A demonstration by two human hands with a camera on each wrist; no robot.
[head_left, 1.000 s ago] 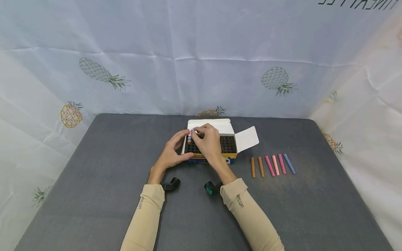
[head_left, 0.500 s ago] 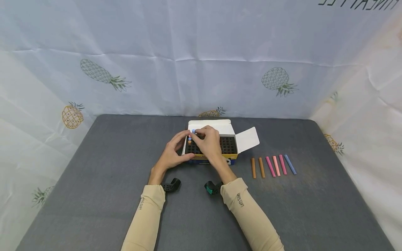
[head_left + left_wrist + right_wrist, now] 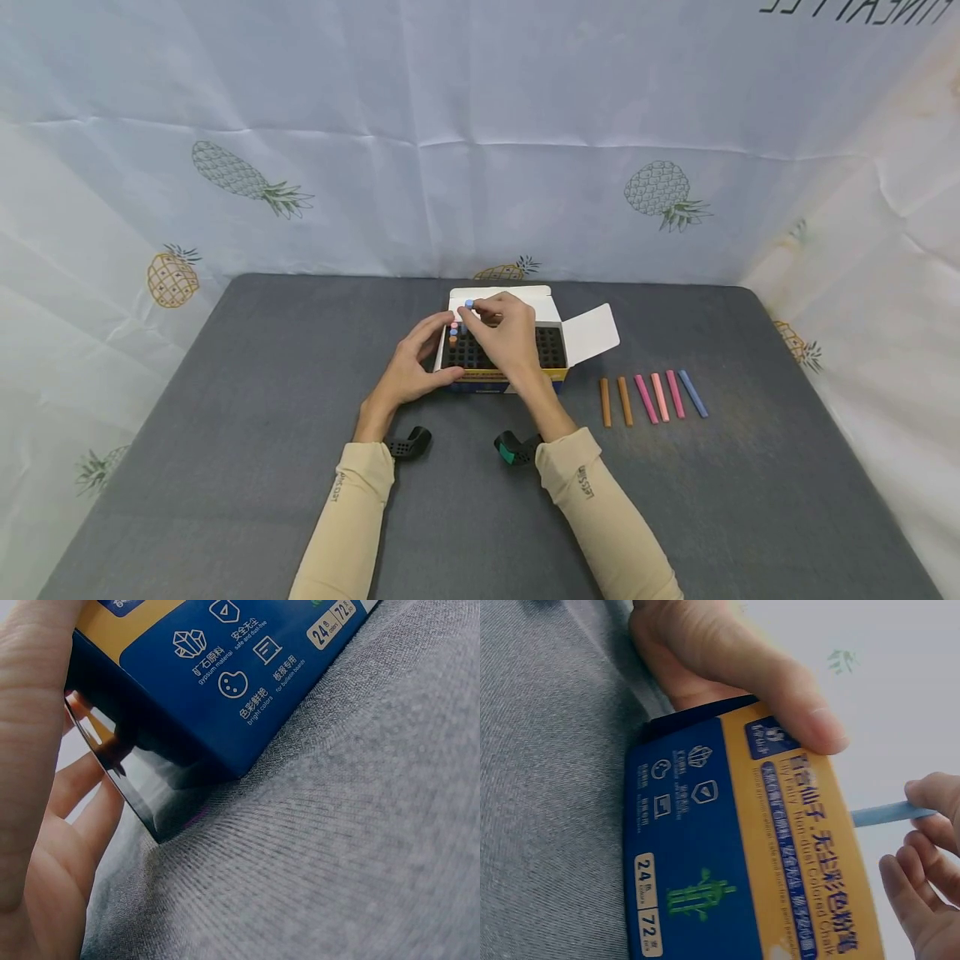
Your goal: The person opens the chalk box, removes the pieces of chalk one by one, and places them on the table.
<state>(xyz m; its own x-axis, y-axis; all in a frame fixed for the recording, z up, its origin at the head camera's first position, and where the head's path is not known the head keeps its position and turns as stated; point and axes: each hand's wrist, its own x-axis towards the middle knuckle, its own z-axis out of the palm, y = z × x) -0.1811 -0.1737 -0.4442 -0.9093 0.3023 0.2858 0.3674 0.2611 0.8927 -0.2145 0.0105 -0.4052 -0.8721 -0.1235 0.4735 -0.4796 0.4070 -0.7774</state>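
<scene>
The blue and yellow chalk box stands open near the table's far edge, its black holder full of round holes. Around its left end my left hand grips, thumb at the front edge, fingers along the side. Between thumb and fingers my right hand pinches a light blue chalk stick over the box's back left part. That stick's lower end is hidden behind the box in the right wrist view. A short row of pink, blue and orange chalk tops shows in the holder's left column.
To the right of the box lie two brown chalk sticks, several pink ones and a blue one. A white side flap sticks out rightward, and the raised lid stands behind. A pineapple-print cloth hangs beyond the table.
My right hand has shifted slightly right and away from me, and the blue chalk stick has risen a little above the holder. My left hand stays on the box.
</scene>
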